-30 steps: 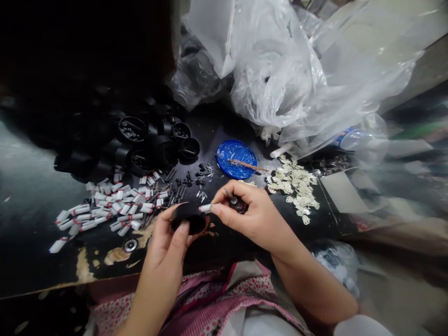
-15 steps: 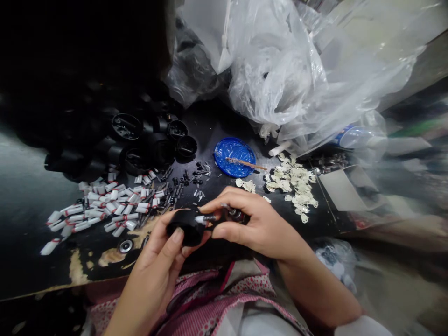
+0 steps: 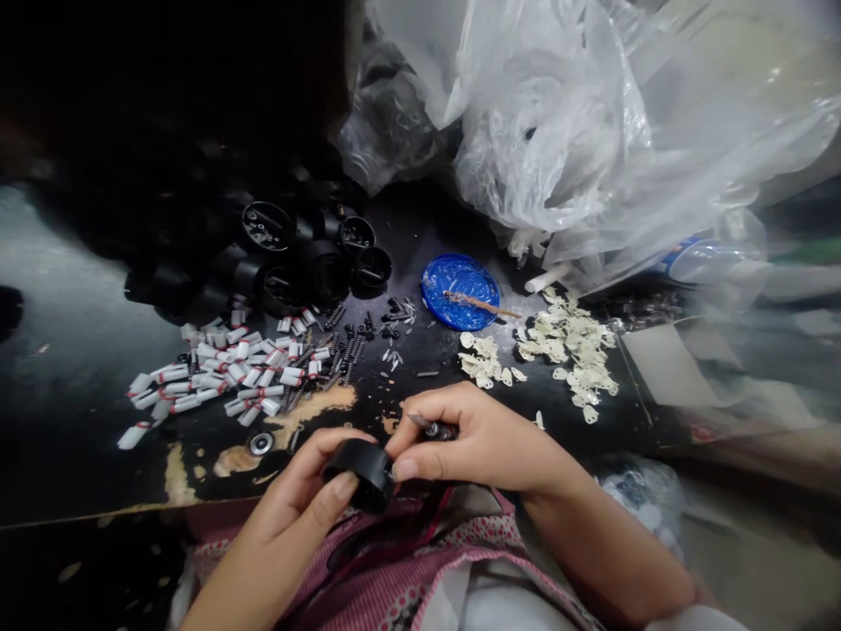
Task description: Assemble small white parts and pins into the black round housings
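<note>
My left hand [image 3: 308,504] is closed round a small black round housing [image 3: 360,469], held just above my lap at the table's front edge. My right hand [image 3: 479,438] pinches at the housing's right side with thumb and forefinger, and a thin dark tool or pin [image 3: 430,427] lies clamped under its other fingers. The white pin seen earlier no longer shows; it seems to sit inside the housing. Beyond my hands lie a heap of white pins with red bands [image 3: 223,377] and small black springs [image 3: 345,350].
A pile of black round housings [image 3: 295,254] stands at the back left. A blue lid [image 3: 460,291] holds a stick. Pale metal tabs [image 3: 565,350] lie to the right. Crumpled clear plastic bags [image 3: 578,131] fill the back. A metal washer [image 3: 261,443] lies near my left hand.
My hands drew the housing down toward my lap. The white pin and spring at my right fingertips went into the housing and are no longer visible.
</note>
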`<control>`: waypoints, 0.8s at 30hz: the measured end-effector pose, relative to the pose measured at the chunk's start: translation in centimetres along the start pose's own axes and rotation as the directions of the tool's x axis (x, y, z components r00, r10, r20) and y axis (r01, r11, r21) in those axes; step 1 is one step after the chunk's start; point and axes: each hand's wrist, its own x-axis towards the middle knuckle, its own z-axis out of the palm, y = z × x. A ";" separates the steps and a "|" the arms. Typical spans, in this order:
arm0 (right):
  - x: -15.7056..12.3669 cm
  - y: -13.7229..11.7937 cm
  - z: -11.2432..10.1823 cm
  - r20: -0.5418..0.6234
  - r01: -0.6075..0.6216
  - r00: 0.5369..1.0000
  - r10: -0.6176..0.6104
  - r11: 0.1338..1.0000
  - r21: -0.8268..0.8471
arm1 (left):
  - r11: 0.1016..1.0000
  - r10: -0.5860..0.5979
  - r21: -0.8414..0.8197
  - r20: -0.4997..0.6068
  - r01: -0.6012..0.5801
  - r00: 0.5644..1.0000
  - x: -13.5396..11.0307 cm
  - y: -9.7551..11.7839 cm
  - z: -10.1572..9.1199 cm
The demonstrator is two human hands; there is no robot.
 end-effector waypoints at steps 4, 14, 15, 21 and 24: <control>0.7 -0.5 0.6 0.041 0.029 0.999 -0.026 0.998 -0.059 | 0.999 -0.036 -0.008 0.038 0.036 0.999 0.4 -0.1 -1.4; 7.1 -0.1 2.8 -0.152 -0.048 0.922 -0.356 0.285 -0.957 | 0.889 0.027 -0.435 -0.268 -0.146 0.963 1.1 2.2 0.9; 7.2 0.0 2.8 -0.143 -0.043 0.925 -0.351 0.277 -0.960 | 0.879 0.023 -0.453 -0.271 -0.148 0.962 1.2 2.2 0.9; 6.7 0.6 2.3 -0.130 -0.016 0.946 -0.297 0.359 -0.933 | 0.863 0.031 -0.476 -0.285 -0.169 0.958 2.5 2.1 1.0; 6.5 0.7 2.2 -0.162 -0.031 0.933 -0.320 0.380 -0.924 | 0.857 0.075 -0.471 -0.285 -0.208 0.956 2.6 2.2 1.2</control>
